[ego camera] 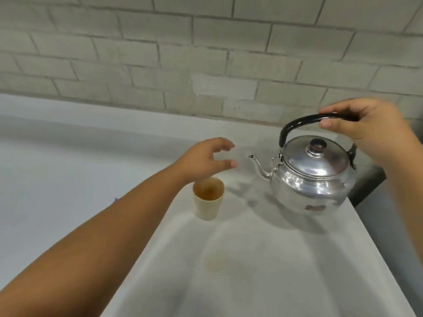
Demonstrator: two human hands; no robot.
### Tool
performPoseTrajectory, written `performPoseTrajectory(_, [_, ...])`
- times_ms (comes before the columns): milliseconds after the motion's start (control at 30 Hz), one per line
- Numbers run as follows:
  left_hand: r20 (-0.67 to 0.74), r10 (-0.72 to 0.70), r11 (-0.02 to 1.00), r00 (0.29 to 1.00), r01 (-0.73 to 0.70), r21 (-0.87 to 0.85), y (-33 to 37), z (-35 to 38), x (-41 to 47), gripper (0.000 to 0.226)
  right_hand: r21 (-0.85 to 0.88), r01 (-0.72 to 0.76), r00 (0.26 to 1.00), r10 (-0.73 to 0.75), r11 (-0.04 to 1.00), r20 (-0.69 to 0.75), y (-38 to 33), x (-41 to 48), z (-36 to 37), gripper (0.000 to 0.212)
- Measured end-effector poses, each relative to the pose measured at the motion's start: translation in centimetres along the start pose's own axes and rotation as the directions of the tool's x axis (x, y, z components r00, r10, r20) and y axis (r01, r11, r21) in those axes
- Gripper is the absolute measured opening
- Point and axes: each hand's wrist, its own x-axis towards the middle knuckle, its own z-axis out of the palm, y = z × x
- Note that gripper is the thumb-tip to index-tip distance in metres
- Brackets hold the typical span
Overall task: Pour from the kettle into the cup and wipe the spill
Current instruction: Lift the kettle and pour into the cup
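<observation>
Two steps seemed left: pouring and wiping.
Right hand (pixel 366 131) was curled loosely around the kettle (pixel 313 177) handle (pixel 304 121), grip uncertain; left hand (pixel 206 159) hovered spread and empty over the cup (pixel 208 200); faint spill (pixel 217 259) lay near.

- kettle (pixel 313 177) is the landmark, standing on the grey counter (pixel 263 259); spout points left.
- left of kettle: open gap betw spout tip and cup (pixel 208 199); left hand (pixel 206 160) hangs spread over the cup, partly blocking from above.
- in front of kettle: wide bare counter, only a faint wet patch (pixel 217 261).
- behind kettle: brick wall (pixel 206 53) close, little room.
- above kettle: right hand (pixel 366 129) around the black handle (pixel 304 121).
- right of kettle: counter edge, drop-off.
</observation>
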Motion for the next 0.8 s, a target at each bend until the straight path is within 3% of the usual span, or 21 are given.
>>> performPoseTrajectory(167, [-0.076,-0.099,0.974,0.992,0.081,-0.213,-6.0,1.5,-5.2,0.077,-0.096,-0.025,0.999,0.027,0.995,0.021,-3.2,-2.1,2.5,0.026])
performPoseTrajectory(267, [-0.068,-0.128,0.97,0.989,0.111,-0.218,-7.9,3.3,-5.8,0.103,-0.181,-0.02,0.999,0.027,0.983,0.037,-4.7,-2.8,4.0,0.023])
performPoseTrajectory(367, [-0.04,-0.157,0.951,0.987,0.141,-0.274,-9.0,4.4,-5.8,0.115,-0.233,-0.023,0.997,0.039,0.972,0.065,-5.8,-3.4,5.4,0.023])
performPoseTrajectory(433, [-0.048,-0.164,0.935,0.985,0.139,-0.327,-9.6,5.0,-5.7,0.113,-0.264,-0.023,0.996,0.045,0.964,0.08,-6.4,-3.6,6.2,0.026])
performPoseTrajectory(567, [-0.128,-0.166,0.897,0.978,0.096,-0.432,-9.7,5.6,-5.3,0.088,-0.33,-0.005,0.993,0.045,0.944,0.113,-7.2,-3.8,7.5,0.023])
performPoseTrajectory(800, [-0.127,-0.14,0.895,0.982,0.071,-0.441,-9.3,5.7,-5.0,0.072,-0.408,0.054,0.99,0.006,0.911,0.142,-7.8,-3.6,8.5,0.023])
